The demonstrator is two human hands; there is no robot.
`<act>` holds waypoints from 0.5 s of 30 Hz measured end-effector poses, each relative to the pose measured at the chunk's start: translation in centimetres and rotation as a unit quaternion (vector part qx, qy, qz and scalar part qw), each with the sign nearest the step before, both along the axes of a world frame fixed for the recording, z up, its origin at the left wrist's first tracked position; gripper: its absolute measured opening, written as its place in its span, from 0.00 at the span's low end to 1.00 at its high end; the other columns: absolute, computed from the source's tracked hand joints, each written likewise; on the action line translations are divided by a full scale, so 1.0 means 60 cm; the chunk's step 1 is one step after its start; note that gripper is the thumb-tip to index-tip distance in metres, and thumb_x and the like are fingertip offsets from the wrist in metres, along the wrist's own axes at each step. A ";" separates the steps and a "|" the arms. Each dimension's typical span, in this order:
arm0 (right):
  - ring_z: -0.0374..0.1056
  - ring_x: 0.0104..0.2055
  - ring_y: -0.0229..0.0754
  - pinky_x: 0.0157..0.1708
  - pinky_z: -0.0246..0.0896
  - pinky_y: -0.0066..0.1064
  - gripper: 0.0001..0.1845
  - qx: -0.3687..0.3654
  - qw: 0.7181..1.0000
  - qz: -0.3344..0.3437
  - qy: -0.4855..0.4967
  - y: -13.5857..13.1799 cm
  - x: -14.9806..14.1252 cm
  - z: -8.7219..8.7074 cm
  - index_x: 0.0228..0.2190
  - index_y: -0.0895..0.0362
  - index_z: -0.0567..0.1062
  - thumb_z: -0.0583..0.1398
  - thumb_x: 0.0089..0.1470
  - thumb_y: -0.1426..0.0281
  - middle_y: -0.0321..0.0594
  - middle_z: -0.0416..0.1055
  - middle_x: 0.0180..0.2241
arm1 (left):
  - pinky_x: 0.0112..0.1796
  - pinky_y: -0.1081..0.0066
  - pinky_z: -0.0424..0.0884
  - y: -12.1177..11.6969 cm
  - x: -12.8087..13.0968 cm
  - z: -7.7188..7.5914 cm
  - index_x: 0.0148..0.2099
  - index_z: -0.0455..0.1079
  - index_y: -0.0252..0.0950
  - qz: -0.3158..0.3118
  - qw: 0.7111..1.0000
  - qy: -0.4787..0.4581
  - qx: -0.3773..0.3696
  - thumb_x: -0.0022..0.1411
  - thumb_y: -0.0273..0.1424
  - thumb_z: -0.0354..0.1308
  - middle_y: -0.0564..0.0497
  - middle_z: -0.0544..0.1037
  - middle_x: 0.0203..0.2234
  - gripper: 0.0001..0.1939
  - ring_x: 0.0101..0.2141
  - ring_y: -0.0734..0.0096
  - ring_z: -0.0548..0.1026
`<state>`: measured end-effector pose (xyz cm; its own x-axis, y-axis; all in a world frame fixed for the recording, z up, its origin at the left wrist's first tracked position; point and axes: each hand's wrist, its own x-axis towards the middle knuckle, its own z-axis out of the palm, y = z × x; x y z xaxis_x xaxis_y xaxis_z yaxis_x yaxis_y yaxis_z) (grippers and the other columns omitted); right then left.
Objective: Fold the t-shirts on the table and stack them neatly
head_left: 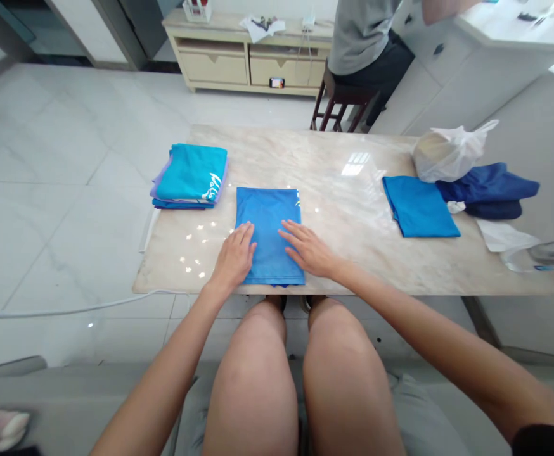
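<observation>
A blue folded cloth (270,237) lies flat on the stone-patterned table (343,209), with a bit of white print at its upper right corner. My left hand (236,255) rests on its left edge, fingers stretched out. Across from it, my right hand (308,247) lies on the right edge with the fingers spread. To the left sits a stack of folded cloths (191,172), teal with white lettering on top, purple and blue beneath. Farther right is another blue folded cloth (419,206). The exact kind of garment cannot be made out.
Beside the right-hand cloth are a white plastic bag (450,152), a dark blue crumpled cloth (493,187) and a clear plastic item (550,254). A person in a grey shirt (363,38) sits on a dark stool (341,95) beyond the table. A white cable (91,308) runs at left.
</observation>
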<state>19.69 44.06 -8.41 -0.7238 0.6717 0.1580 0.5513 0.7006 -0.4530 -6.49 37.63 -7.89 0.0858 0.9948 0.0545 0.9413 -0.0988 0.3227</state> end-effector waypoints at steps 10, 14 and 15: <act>0.84 0.43 0.50 0.42 0.83 0.41 0.12 -0.287 0.850 -0.389 0.208 0.065 -0.003 -0.030 0.48 0.56 0.80 0.64 0.62 0.73 0.51 0.82 0.52 | 0.55 0.65 0.76 0.079 -0.064 -0.009 0.56 0.76 0.33 0.216 0.968 -0.109 -0.068 0.69 0.32 0.62 0.40 0.85 0.49 0.16 0.47 0.60 0.83; 0.80 0.29 0.42 0.22 0.68 0.28 0.09 -0.406 0.786 -0.400 0.239 0.100 -0.022 -0.016 0.44 0.58 0.79 0.69 0.62 0.71 0.50 0.84 0.43 | 0.37 0.71 0.73 0.121 -0.090 -0.004 0.44 0.78 0.36 0.276 0.923 -0.213 -0.161 0.67 0.41 0.65 0.48 0.85 0.35 0.13 0.34 0.65 0.81; 0.76 0.26 0.39 0.20 0.62 0.27 0.07 -0.429 0.783 -0.391 0.222 0.104 -0.024 -0.012 0.40 0.58 0.80 0.71 0.62 0.69 0.49 0.84 0.40 | 0.33 0.71 0.70 0.129 -0.096 -0.003 0.41 0.78 0.36 0.284 0.907 -0.251 -0.182 0.68 0.44 0.64 0.48 0.84 0.32 0.15 0.30 0.67 0.78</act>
